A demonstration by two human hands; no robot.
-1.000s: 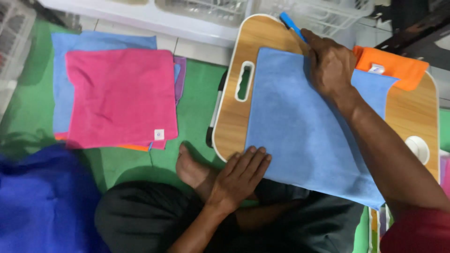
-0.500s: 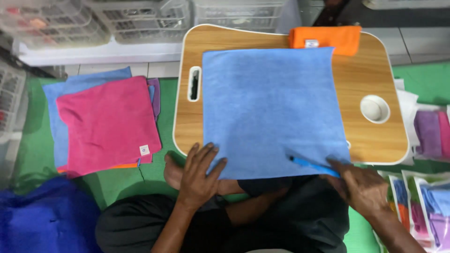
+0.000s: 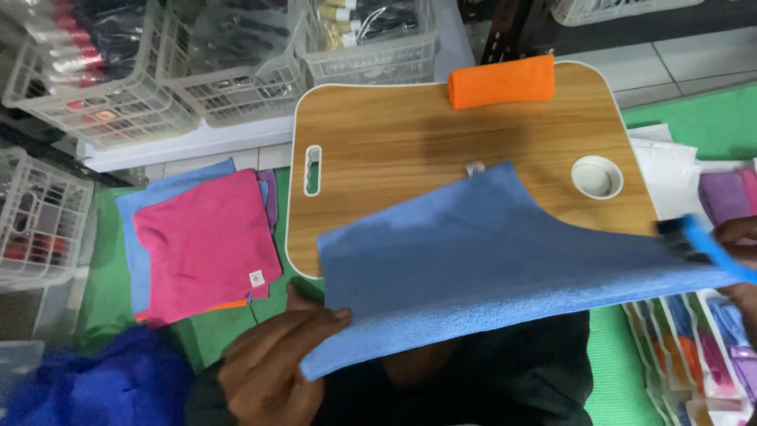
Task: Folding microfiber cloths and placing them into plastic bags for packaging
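A light blue cloth (image 3: pixel 489 260) is lifted at its near edge over a small wooden lap table (image 3: pixel 394 142), its far edge still resting on the wood. My left hand (image 3: pixel 272 363) pinches the cloth's near left corner. My right hand (image 3: pixel 729 260), partly cut off at the right edge, grips the near right corner together with a blue brush-like tool (image 3: pixel 706 244). A folded orange cloth (image 3: pixel 501 80) lies at the table's far edge.
A pink cloth (image 3: pixel 206 241) tops a stack of cloths on the green mat (image 3: pixel 110 292) at left. White wire baskets (image 3: pixel 229 59) line the back. Packaged cloths (image 3: pixel 694 347) lie at right. A dark blue bundle (image 3: pixel 87 386) sits bottom left.
The cloth lay flat on the table with my hands at its near edge. Now both hands have lifted that near edge up and toward me, baring the far part of the table.
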